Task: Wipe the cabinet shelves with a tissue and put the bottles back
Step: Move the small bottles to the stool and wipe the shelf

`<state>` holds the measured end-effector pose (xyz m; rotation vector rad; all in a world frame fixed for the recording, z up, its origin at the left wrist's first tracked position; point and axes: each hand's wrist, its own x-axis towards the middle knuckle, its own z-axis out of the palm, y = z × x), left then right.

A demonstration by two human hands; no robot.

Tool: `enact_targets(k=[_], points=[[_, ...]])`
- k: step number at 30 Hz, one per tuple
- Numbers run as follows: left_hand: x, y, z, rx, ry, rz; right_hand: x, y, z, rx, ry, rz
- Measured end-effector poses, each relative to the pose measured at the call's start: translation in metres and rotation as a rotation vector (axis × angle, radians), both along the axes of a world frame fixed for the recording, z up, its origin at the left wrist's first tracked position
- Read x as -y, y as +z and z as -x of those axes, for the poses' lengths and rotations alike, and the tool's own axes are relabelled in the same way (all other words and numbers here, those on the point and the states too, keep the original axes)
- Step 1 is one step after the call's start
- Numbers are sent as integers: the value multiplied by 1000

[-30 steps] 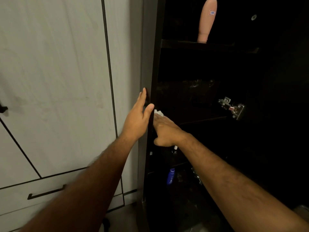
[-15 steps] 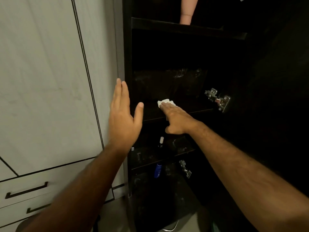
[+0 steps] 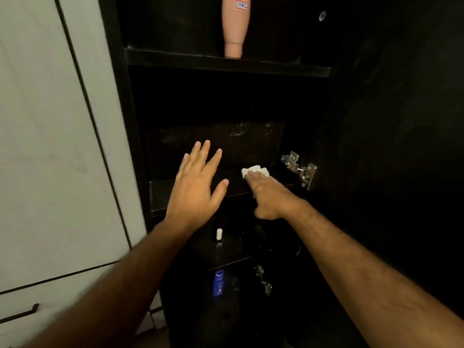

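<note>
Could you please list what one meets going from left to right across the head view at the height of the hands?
White cabinet door → left hand → white tissue under the right hand → metal hinge.

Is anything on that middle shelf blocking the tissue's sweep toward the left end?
Nothing visible. The right hand presses the tissue on the shelf; the left hand hovers open above it.

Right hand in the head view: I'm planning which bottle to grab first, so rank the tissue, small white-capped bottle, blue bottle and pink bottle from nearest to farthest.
From the right hand:
1. Tissue, under its fingers.
2. White-capped bottle, next shelf down.
3. Blue bottle, lower still.
4. Pink bottle, top shelf.
</note>
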<state>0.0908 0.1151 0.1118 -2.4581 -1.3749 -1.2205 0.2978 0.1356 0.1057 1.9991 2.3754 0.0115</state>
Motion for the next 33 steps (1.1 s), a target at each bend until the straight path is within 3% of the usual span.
enact_targets(k=[9, 17, 23, 26, 30, 33], points=[[-36, 5, -47, -125, -36, 73, -12, 5, -31, 73, -31, -36], [-53, -3, -57, -275, -160, 167, 16, 8, -30, 3, -26, -224], [-69, 1, -54, -324, -272, 197, 27, 57, -43, 103, -85, -43], [-72, -1, -53, -314, -326, 211, 18, 98, -43, 82, -179, -128], [-73, -4, -52, -316, -384, 233, -3, 137, -44, 85, -124, -394], [-74, -5, -48, -314, -405, 250, -16, 128, -36, 381, -110, -355]])
